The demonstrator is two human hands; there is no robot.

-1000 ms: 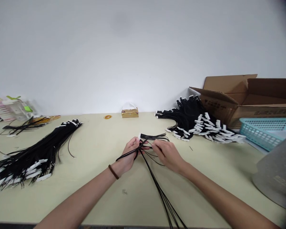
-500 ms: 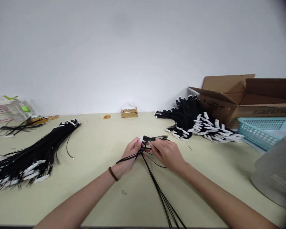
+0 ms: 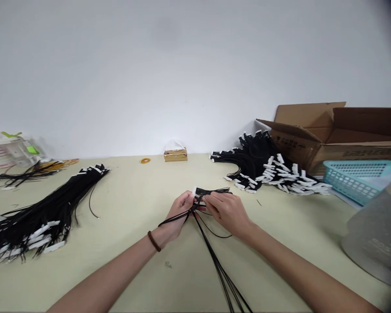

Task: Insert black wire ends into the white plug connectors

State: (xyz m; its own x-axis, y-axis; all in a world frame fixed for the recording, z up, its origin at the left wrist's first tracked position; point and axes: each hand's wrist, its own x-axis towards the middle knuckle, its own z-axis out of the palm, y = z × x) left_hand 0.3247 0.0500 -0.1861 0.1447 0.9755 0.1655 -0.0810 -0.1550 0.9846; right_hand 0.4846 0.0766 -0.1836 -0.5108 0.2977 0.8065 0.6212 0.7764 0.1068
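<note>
Between my hands, over the middle of the table, is a black wire harness (image 3: 215, 260) with a white connector (image 3: 194, 191) at its upper end. My left hand (image 3: 177, 213) pinches the harness at the white connector, and some wires cross over its wrist. Just to the right, my right hand (image 3: 226, 211) is closed on black wires close to the connector; its fingertips partly hide them. Several loose wires run down from the hands toward the table's front edge, and one thin wire curves out below my right hand.
Bundled black harnesses (image 3: 52, 204) lie at left; another pile with white connectors (image 3: 257, 158) is at back right. Beyond it stand an open cardboard box (image 3: 299, 141), a blue basket (image 3: 352, 187) and a grey container (image 3: 374, 234). A tissue pack (image 3: 175, 154) sits by the wall.
My right hand has moved slightly left and down, closer to my left fingers. The thin wire below it has shifted; both hands keep hold of the harness.
</note>
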